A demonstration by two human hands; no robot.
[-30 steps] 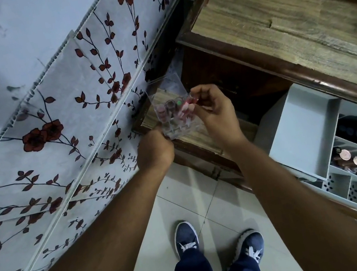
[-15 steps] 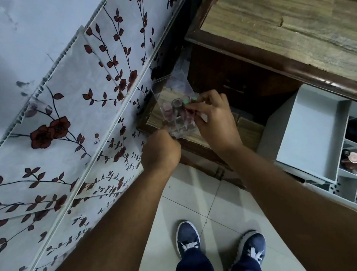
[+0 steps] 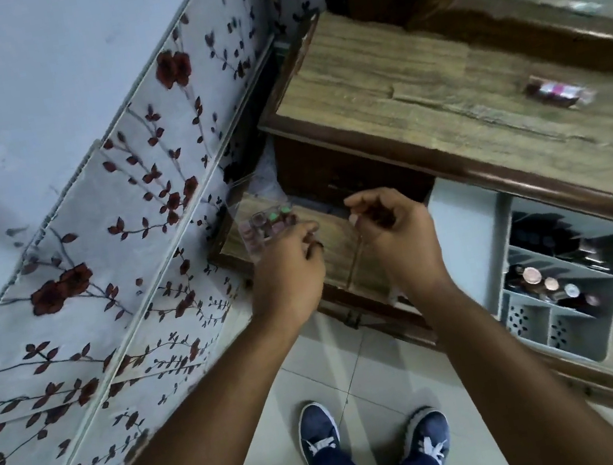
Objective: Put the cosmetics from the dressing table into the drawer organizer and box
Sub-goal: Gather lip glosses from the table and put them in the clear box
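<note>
Your left hand (image 3: 286,264) is at the clear box (image 3: 264,225), fingers curled with the tips touching its near edge; whether they actually pinch the plastic cannot be told. The clear box sits on the low wooden shelf (image 3: 323,245) beside the floral wall panel (image 3: 102,243), and small cosmetics with pink and green caps stand inside it, packed close together. Your right hand (image 3: 393,225) is just to the right of the box and apart from it, above the same shelf, with fingers loosely curled and thumb near the forefinger; nothing can be made out between them. Beyond the box and higher up is the dressing table top (image 3: 437,98), and one small wrapped item (image 3: 559,93) lies on it, well away from the box, blurred too much to identify. Farther right of the box, below the table edge, the open drawer holds the grey drawer organizer (image 3: 553,295); round-capped cosmetics (image 3: 547,282) lie in a row in one of its slanted compartments, while dark items fill the compartment behind. Your two blue shoes (image 3: 319,431) stand on the tiled floor, nearer to you than the box.
</note>
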